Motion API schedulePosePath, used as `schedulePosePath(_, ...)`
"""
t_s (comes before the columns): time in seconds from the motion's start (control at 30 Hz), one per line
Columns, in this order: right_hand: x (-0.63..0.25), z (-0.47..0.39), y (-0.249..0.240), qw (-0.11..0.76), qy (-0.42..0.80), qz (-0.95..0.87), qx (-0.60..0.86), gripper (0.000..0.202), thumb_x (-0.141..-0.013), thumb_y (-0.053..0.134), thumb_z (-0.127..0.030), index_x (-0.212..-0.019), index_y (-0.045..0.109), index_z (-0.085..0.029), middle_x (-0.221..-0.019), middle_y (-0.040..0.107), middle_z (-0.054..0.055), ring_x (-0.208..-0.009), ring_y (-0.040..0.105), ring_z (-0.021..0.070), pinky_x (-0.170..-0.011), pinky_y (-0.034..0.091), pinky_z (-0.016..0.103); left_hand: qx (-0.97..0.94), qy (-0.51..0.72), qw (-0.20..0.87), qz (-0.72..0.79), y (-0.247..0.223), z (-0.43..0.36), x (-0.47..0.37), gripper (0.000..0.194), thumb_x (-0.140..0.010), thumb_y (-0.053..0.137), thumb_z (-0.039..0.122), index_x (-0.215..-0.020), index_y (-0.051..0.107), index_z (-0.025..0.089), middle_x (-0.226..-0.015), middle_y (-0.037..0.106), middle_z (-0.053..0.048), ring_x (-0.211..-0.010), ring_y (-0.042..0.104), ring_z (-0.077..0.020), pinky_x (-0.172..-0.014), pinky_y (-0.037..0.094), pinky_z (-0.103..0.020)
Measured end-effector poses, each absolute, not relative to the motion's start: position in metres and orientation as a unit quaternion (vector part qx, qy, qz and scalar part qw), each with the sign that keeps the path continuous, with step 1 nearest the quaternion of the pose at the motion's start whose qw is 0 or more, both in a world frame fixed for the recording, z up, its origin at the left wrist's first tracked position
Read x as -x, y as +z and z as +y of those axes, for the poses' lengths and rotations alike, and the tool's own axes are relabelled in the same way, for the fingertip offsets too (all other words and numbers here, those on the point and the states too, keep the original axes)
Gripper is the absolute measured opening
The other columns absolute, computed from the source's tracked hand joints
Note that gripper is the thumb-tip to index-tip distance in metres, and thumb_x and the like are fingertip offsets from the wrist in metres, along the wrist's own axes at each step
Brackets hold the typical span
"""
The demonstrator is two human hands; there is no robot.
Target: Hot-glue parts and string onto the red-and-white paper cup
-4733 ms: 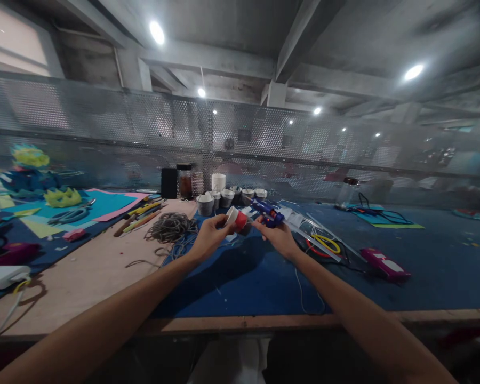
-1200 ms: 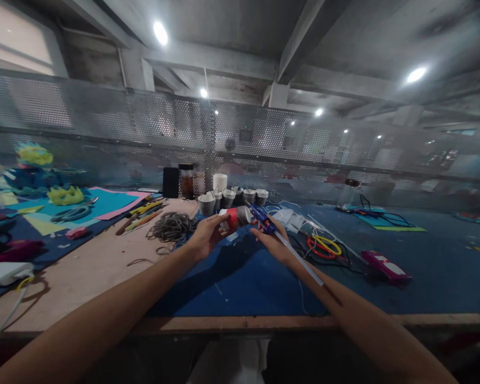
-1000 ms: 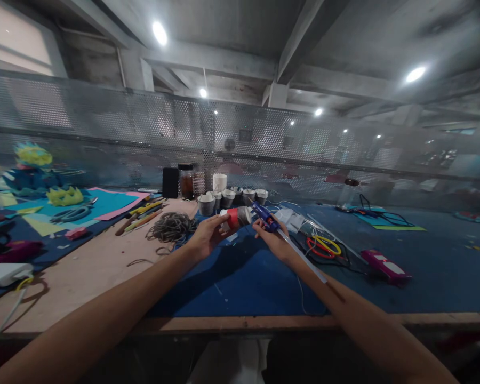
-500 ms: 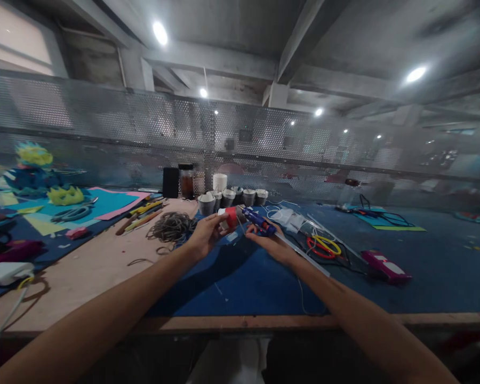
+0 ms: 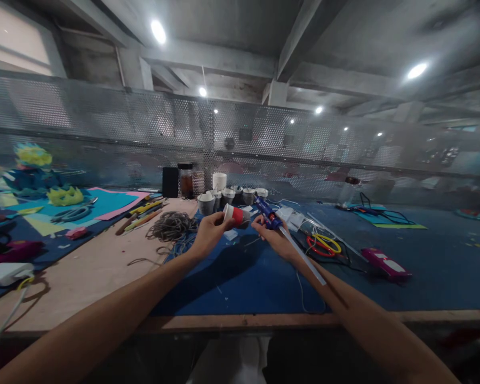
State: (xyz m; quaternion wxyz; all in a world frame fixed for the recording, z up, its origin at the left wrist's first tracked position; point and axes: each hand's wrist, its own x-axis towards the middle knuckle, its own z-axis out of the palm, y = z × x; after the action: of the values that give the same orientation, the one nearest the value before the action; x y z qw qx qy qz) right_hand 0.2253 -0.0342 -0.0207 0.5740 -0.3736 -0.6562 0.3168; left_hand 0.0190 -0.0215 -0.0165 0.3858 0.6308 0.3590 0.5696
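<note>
Above the blue mat [image 5: 232,293], my left hand [image 5: 210,232] grips a small paper cup [image 5: 236,215], red and white with a grey band at its right end, tipped on its side. My right hand [image 5: 272,234] is closed round a blue glue gun [image 5: 269,213], whose nozzle points up and left, apart from the cup. A long clear glue stick [image 5: 304,257] sticks out of the gun's back. Behind the hands stand several grey-wrapped cups [image 5: 206,204] and a white cup stack [image 5: 220,181].
Left of the hands lie a grey cord bundle [image 5: 171,226], carving tools [image 5: 144,216], scissors [image 5: 74,212] and coloured paper [image 5: 116,201]. To the right are yellow and red cable loops [image 5: 326,244], a purple device [image 5: 386,265] and a jar [image 5: 349,193].
The glue gun has moved right and its nozzle has swung up, away from the cup. The cup has shifted slightly right and turned, showing more of its red and white side.
</note>
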Motion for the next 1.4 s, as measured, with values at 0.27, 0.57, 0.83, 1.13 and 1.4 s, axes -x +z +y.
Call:
schedulePosePath(0.27,-0.225,-0.048,0.002,0.57,0.276,-0.653,0.415,0.033,-0.076,0.072,-0.051,-0.072,0.06,-0.021,-0.068,0.057,0.0,-0.059,0.049,0.0143,-0.057,0.044,0.029,-0.703,0.517,0.3,0.385,-0.022,-0.025,-0.02,0.026,-0.081,0.072,0.039,-0.078,0.071,0.013,-0.065,0.059,0.002,-0.062,0.049,-0.0145,-0.057,0.033,-0.024)
schedulePosePath(0.57,-0.228,-0.05,0.005,0.565,0.261,-0.655,0.428,0.022,-0.08,0.069,-0.04,-0.07,0.063,-0.021,-0.06,0.052,-0.002,-0.066,0.05,0.0178,-0.07,0.044,0.035,-0.724,0.493,0.311,0.368,-0.024,-0.026,-0.023,0.022,-0.082,0.071,0.034,-0.087,0.075,0.013,-0.071,0.064,-0.001,-0.063,0.051,-0.0155,-0.058,0.036,-0.025)
schedulePosePath(0.83,-0.231,-0.03,-0.011,0.609,0.232,-0.634,0.417,0.019,-0.077,0.071,-0.037,-0.07,0.062,-0.022,-0.071,0.06,0.002,-0.072,0.056,0.0195,-0.079,0.047,0.037,-0.725,0.483,0.345,0.349,-0.019,-0.033,-0.026,0.023,-0.08,0.071,0.035,-0.084,0.074,0.013,-0.067,0.061,-0.001,-0.061,0.048,-0.0148,-0.056,0.032,-0.025)
schedulePosePath(1.13,-0.238,-0.013,-0.031,0.633,0.233,-0.616,0.408,0.028,-0.076,0.075,-0.047,-0.078,0.063,-0.021,-0.079,0.064,0.002,-0.074,0.058,0.0184,-0.076,0.048,0.035,-0.734,0.478,0.33,0.352,-0.02,-0.031,-0.024,0.022,-0.08,0.068,0.035,-0.081,0.071,0.013,-0.063,0.053,0.001,-0.057,0.041,-0.0124,-0.052,0.025,-0.025)
schedulePosePath(1.4,-0.239,-0.009,-0.032,0.639,0.216,-0.622,0.399,0.028,-0.075,0.075,-0.046,-0.078,0.063,-0.02,-0.077,0.062,0.001,-0.069,0.054,0.0165,-0.073,0.047,0.035,-0.73,0.482,0.327,0.357,-0.015,-0.033,-0.023,0.021,-0.08,0.067,0.035,-0.076,0.068,0.014,-0.061,0.05,0.003,-0.056,0.039,-0.0117,-0.053,0.024,-0.025)
